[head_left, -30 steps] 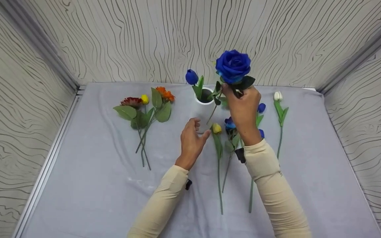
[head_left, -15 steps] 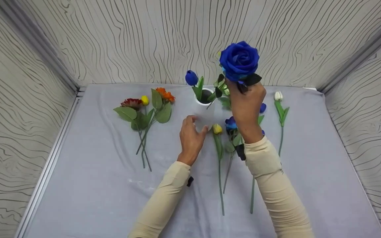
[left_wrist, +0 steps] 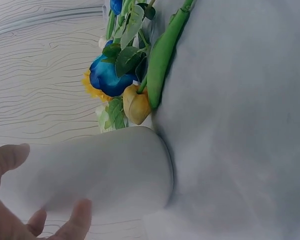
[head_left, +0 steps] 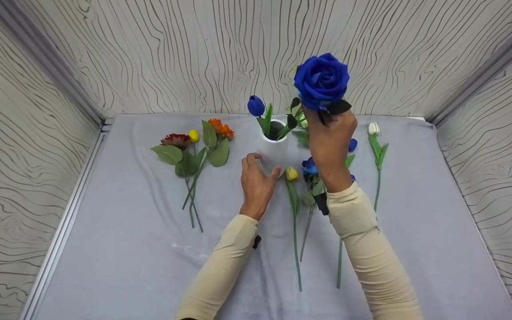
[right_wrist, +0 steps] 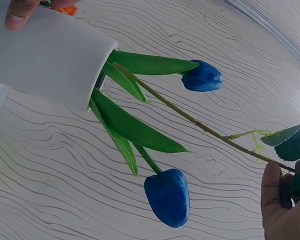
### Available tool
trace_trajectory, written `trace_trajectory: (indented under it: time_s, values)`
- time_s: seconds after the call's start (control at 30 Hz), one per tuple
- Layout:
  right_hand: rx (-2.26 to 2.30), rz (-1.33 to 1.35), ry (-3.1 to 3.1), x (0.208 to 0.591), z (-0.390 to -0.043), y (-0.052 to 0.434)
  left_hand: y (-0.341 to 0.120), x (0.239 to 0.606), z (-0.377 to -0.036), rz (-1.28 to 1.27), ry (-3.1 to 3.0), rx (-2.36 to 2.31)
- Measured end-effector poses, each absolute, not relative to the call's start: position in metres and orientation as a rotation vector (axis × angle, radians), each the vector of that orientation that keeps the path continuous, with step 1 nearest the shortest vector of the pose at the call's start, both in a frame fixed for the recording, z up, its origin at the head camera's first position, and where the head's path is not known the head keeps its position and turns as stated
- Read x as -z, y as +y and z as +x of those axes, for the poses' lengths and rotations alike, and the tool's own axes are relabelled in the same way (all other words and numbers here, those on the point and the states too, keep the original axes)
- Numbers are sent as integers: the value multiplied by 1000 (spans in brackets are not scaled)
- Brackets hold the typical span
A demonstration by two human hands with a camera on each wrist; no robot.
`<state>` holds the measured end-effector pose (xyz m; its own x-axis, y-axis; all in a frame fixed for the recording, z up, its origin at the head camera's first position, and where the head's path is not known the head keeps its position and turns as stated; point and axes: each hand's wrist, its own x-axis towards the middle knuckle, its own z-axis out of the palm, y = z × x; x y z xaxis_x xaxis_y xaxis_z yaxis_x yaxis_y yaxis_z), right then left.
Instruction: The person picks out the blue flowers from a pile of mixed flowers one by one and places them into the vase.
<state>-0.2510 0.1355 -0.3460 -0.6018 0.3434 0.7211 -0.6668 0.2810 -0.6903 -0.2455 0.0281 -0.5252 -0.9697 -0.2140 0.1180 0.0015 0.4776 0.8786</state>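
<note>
A white vase stands upright near the back of the table, with blue tulips leaning out of its mouth. My left hand holds the vase low down, thumb on one side and fingers on the other; the left wrist view shows its fingertips at the wall. Above and to the right, my right hand pinches a large blue rose by its stem just below the bloom. The rose's stem slants toward the vase, its cut end overlapping the tulip leaves at the rim.
On the left lie a dark red flower, a small yellow bloom and an orange flower, stems crossed. Right of the vase lie a yellow tulip, another blue rose and a white tulip. Patterned walls enclose the table.
My right hand has raised the blue rose and shifted it slightly right, bringing the stem's end from in front of the vase up to its mouth. The left hand has drawn in slightly at the vase.
</note>
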Motion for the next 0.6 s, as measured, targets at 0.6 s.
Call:
trace_trajectory:
  time_s: [0.6]
  values:
    - [-1319,348,-1767,363,-262,123,33,523,-258,155,-2448,1457]
